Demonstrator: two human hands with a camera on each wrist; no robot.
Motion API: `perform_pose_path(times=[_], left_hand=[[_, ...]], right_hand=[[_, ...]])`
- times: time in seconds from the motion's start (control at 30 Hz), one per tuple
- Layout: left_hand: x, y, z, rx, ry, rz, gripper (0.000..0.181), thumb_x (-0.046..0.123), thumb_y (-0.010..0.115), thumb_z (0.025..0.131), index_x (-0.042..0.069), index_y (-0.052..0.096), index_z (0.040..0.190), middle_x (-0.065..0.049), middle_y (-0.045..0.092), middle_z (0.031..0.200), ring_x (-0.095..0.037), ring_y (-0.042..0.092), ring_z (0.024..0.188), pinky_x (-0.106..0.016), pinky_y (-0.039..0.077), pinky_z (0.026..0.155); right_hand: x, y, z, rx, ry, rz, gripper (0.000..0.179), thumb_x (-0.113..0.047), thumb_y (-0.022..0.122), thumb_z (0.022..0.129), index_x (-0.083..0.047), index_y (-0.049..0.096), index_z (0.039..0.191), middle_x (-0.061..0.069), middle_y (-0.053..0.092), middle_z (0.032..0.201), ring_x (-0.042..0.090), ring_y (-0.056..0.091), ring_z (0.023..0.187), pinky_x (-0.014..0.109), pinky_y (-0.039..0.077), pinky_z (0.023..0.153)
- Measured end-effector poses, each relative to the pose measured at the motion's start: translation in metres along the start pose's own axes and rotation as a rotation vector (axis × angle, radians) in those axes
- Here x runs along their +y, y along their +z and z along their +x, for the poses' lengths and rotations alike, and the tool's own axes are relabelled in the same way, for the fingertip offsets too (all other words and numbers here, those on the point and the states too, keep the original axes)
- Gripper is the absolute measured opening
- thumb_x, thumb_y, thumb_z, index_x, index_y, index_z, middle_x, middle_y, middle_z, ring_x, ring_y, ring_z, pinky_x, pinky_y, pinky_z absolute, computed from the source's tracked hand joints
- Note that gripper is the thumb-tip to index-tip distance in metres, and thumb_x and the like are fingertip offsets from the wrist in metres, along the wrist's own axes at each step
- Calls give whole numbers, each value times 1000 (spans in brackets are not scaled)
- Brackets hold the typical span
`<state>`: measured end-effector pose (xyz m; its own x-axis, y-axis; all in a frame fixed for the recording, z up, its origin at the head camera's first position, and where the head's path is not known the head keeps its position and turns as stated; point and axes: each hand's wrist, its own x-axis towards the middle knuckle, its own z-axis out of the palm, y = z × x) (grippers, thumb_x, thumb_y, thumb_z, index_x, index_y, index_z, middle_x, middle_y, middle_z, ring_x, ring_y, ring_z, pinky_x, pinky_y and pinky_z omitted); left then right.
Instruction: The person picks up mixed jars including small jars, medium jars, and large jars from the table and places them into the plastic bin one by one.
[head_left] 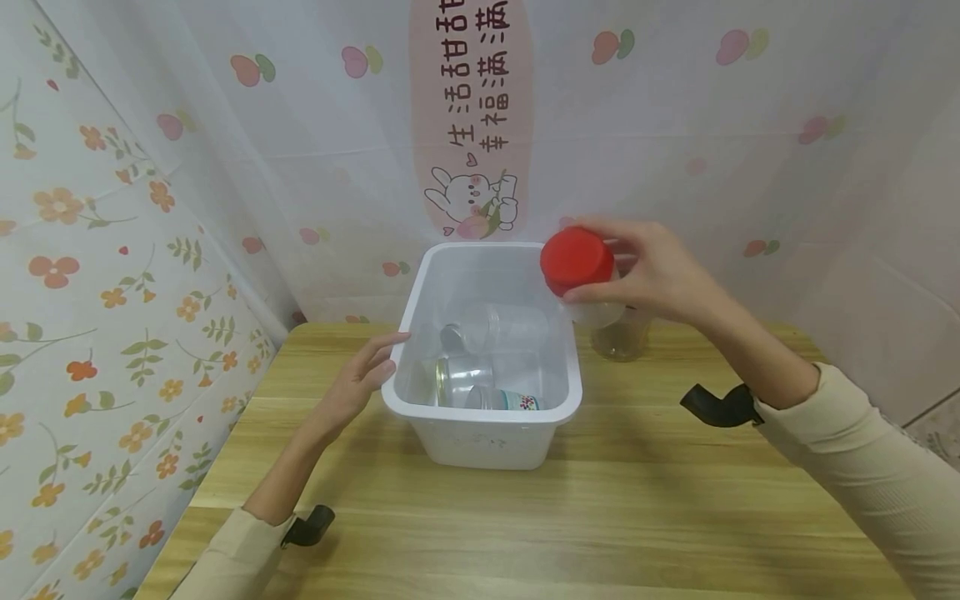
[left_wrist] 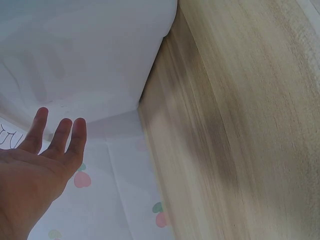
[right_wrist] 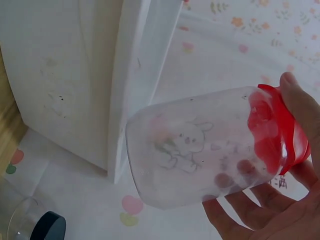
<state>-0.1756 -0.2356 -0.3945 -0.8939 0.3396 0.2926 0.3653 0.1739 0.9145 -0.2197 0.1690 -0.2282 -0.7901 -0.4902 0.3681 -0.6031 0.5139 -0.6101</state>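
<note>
My right hand [head_left: 660,271] grips a clear plastic jar [right_wrist: 195,145] by its red lid [head_left: 577,257], above the right rim of a white plastic bin [head_left: 480,413]. In the right wrist view the jar lies tilted on its side, and nothing shows inside it. My left hand [head_left: 356,383] is at the bin's left rim, its fingertips on or close to the edge. In the left wrist view its fingers [left_wrist: 60,137] are spread and loosely bent. Inside the bin lie a jar with a gold rim [head_left: 465,372], a container with a teal floral band [head_left: 519,401] and other clear jars.
Right of the bin, partly behind the held jar, a clear container [head_left: 621,340] stands on the wooden table [head_left: 480,533]. A dark round lid or cap [right_wrist: 48,227] appears low in the right wrist view. Patterned curtains [head_left: 300,167] hang behind and to the left.
</note>
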Motion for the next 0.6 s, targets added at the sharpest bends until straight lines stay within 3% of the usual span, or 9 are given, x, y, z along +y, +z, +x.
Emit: perform_pose_path(times=[0.3,0.6], left_hand=[[-1,0,0,-7,8,4,43,13,44,106,7,44,148,-25,48,147,-39,49,127,-59,37,99],[-1,1,1,-4,8,3,43,13,43,106,7,43,148,-26,48,147,-40,50,126,-59,38,98]], right_hand=[[-9,1,3,-10,19,-10,74,-23,91,78,-15,59,145,6,66,128,33,61,113,55,53,87],[-15,2,11,-17,-17,-6,73,-26,91,78,-18,60,143,1,68,122,26,60,112,54,50,90]])
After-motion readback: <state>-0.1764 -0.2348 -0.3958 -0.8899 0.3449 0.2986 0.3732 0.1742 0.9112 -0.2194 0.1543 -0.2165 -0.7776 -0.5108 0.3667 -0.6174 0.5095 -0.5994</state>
